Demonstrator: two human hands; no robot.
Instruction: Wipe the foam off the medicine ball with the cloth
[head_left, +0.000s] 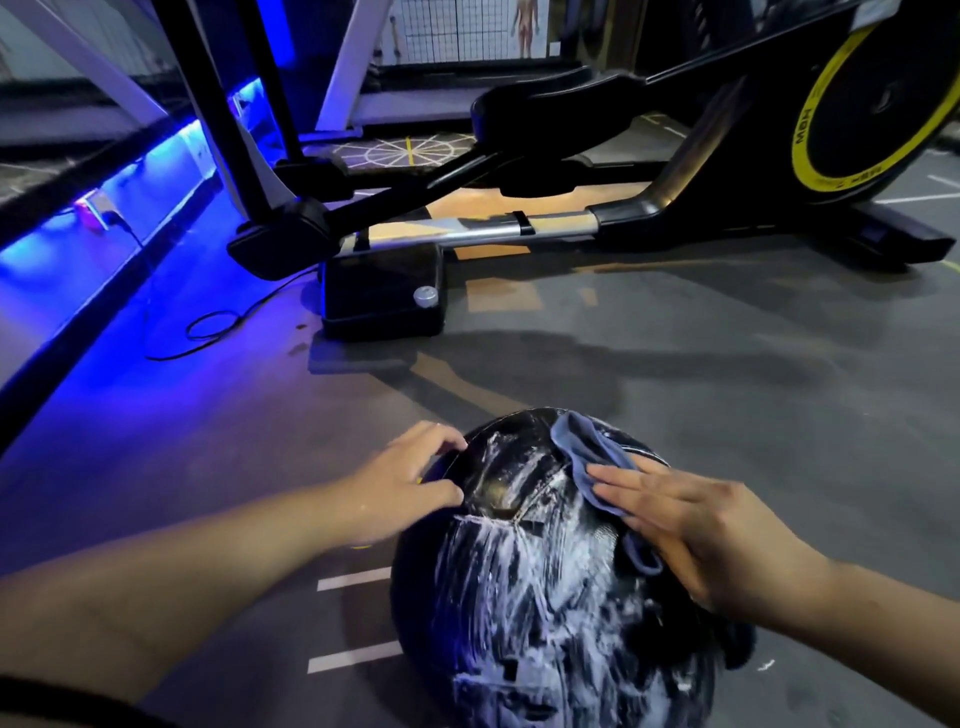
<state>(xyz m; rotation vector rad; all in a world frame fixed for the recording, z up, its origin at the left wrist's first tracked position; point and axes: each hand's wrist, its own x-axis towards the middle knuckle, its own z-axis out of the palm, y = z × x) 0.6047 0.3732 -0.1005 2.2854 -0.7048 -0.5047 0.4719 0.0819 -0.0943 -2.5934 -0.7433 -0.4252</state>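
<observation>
Most of the near face of the ball is streaked with white foam; only a patch near the top reads as bare black. The ball rests on the gym floor, directly below the camera.

Handling, as a judgement: the ball is probably heavy and firm, so it should stay put under wiping pressure, but the wet foam likely makes the skin slippery. Brace it on a cleared or dry area.

The right hand lies flat, fingers together and extended, pressing the blue cloth onto the upper right of the ball. The cloth is soft and bunched; part trails toward the crown.

The left hand steadies the upper left side, fingers curled loosely, tips touching the surface.

Beyond stands an exercise machine.
</observation>
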